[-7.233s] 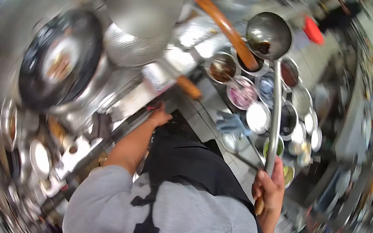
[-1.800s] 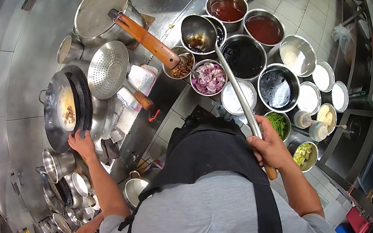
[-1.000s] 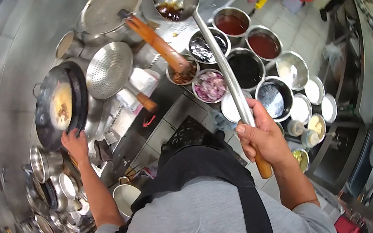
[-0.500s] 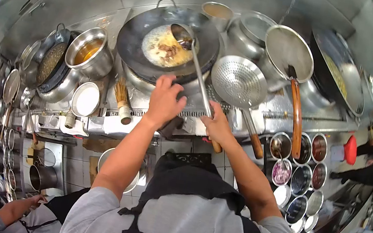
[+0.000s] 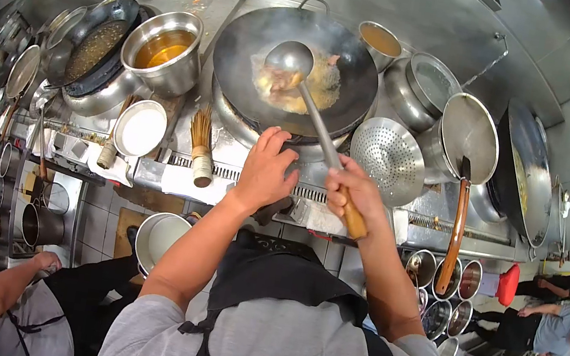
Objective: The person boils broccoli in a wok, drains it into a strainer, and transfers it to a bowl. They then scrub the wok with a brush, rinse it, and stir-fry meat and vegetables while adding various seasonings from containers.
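Observation:
My right hand (image 5: 357,193) is wrapped round the wooden-ended handle of a ladle (image 5: 290,59). The ladle's bowl rests in the big dark wok (image 5: 235,43), bottom down, over frothy yellowish food (image 5: 321,98) with brown pieces in it, and some steam rises. At the wok's near edge, my left hand (image 5: 269,169) has its fingers apart and bent, with nothing seen in them. Whether its fingertips touch the rim I cannot tell.
Right of the wok lie a perforated skimmer (image 5: 385,157) and a wooden-handled strainer (image 5: 469,136). On the left are a pot of amber liquid (image 5: 171,48), a brush (image 5: 202,139) and a white bowl (image 5: 140,129). A co-worker's arm (image 5: 10,287) shows at lower left.
The ladle's bowl has turned over and come down into the food, which now steams and spreads differently. My right hand has shifted along the handle. The whole view has swung a little.

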Demonstrator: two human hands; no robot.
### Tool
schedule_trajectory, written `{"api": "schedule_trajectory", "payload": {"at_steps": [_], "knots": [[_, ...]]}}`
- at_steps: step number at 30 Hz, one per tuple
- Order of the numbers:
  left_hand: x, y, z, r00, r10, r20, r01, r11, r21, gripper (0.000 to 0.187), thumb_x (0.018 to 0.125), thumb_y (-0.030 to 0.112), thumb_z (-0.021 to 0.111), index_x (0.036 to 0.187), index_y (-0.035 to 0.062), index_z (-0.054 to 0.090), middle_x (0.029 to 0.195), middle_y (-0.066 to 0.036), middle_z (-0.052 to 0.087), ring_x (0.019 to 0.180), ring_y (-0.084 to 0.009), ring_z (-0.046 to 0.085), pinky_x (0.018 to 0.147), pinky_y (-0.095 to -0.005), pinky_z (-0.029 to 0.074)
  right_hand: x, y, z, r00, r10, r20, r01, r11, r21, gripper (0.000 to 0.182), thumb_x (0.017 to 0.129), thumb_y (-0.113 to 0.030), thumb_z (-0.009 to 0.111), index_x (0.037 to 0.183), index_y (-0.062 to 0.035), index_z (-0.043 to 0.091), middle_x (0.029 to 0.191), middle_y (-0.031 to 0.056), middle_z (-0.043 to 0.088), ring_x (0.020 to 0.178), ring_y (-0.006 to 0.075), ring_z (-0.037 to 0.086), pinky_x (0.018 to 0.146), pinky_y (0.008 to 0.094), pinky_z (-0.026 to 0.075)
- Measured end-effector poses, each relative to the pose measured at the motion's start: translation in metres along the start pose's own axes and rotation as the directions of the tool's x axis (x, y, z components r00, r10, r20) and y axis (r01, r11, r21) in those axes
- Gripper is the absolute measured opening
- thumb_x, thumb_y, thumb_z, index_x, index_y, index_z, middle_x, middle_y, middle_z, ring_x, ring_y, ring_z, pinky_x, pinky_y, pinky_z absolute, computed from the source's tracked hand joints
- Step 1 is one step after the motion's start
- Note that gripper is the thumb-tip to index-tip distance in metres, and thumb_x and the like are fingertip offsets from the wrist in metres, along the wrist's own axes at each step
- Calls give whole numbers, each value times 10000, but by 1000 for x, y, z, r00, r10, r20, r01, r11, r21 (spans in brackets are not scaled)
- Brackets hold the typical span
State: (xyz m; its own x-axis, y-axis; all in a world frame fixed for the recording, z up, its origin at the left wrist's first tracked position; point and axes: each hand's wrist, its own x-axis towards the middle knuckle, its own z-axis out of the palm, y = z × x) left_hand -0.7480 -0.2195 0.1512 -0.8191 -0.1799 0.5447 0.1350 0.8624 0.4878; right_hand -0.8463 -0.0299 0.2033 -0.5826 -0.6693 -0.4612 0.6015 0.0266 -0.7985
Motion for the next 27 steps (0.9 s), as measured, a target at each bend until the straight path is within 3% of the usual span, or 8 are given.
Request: {"api": "schedule_trajectory", "payload": {"at_steps": [2, 3, 6, 8, 14, 20, 22, 27], "knots": [[0, 1, 0, 1000, -14, -2, 14, 1000, 5, 270, 714, 119, 767, 958, 37, 687, 1290, -204, 521, 1299, -437, 422, 1083, -493, 386, 9, -16, -7, 999, -51, 5, 51, 997, -63, 579, 906, -113, 648, 1405, -81, 355, 712, 21, 525, 470, 138, 497, 386, 315, 400], [-1, 2, 1, 1000, -20, -1, 20, 1000, 5, 268, 715, 116, 766, 958, 37, 686, 1292, -204, 520, 1308, -437, 417, 1086, -494, 384, 21, -15, -14, 992, -105, -69, 80, 950, -303, 583, 917, -116, 621, 1426, -81, 339, 778, 71, 583, 487, 162, 517, 413, 345, 427], [-3, 5, 4, 999, -46, -18, 46, 999, 9, 256, 720, 108, 766, 953, 36, 687, 1299, -201, 519, 1330, -437, 403, 1092, -496, 380, 69, -2, -53, 872, -458, -173, 117, 538, -835, 581, 914, -109, 603, 1428, -86, 332, 879, 134, 630, 518, 189, 545, 447, 364, 452], [-4, 9, 5, 998, -66, -23, 66, 998, 17, 252, 725, 109, 766, 953, 35, 688, 1303, -200, 519, 1335, -439, 399, 1093, -495, 381, 71, -4, -49, 889, -427, -165, 123, 569, -813, 625, 897, -107, 610, 1448, -91, 316, 936, 166, 639, 540, 204, 561, 465, 371, 458], [-2, 12, 7, 995, -96, -17, 96, 995, 30, 247, 736, 105, 761, 964, 36, 698, 1324, -194, 516, 1352, -439, 391, 1101, -492, 377, 55, -43, -30, 996, -84, 40, 93, 867, -489, 640, 886, -103, 633, 1453, -85, 337, 763, 69, 559, 502, 156, 527, 424, 355, 426], [-2, 15, 6, 993, -118, -17, 119, 992, 35, 245, 738, 100, 757, 967, 37, 700, 1329, -194, 515, 1362, -431, 389, 1106, -491, 372, 98, -40, -37, 897, -439, -61, 198, 519, -832, 626, 906, -124, 602, 1461, -82, 313, 862, 165, 631, 540, 217, 582, 459, 365, 474], [-2, 15, 8, 993, -119, -25, 120, 992, 33, 246, 738, 100, 757, 970, 38, 700, 1328, -193, 515, 1362, -428, 390, 1108, -491, 371, 100, -39, -32, 948, -299, -111, 127, 674, -728, 627, 905, -122, 603, 1461, -96, 313, 839, 150, 615, 527, 203, 570, 449, 365, 461], [-3, 10, 6, 994, -110, 9, 109, 993, 44, 244, 751, 124, 750, 975, 45, 696, 1340, -173, 514, 1374, -405, 377, 1070, -496, 393, 67, -23, -6, 997, -73, 23, 70, 756, -651, 649, 897, -121, 618, 1468, -110, 309, 752, 78, 552, 498, 158, 520, 426, 345, 421]]}}
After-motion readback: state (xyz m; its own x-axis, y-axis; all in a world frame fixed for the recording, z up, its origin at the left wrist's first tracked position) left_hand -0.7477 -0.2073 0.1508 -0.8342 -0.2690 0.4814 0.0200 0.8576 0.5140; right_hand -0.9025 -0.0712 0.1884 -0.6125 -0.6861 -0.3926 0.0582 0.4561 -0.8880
